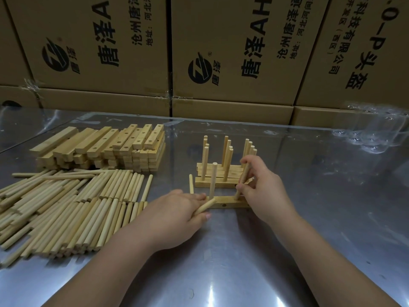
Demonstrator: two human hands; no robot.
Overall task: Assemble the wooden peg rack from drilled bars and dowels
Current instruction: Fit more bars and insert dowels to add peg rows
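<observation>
A drilled wooden bar (225, 204) lies flat on the metal table in front of me. One dowel (213, 180) stands upright in it near its left end. My right hand (263, 191) pinches a second dowel (243, 180) whose lower end sits at a hole near the bar's right end. My left hand (174, 216) rests at the bar's left end and holds a loose dowel (204, 208) slanting across its fingers. Another dowel (191, 183) sticks up just behind my left hand.
Finished racks (221, 173) with upright pegs stand stacked just behind the bar. A heap of loose dowels (66, 209) covers the left of the table, with a pile of drilled bars (106, 147) behind it. Cardboard boxes (232, 52) wall off the back.
</observation>
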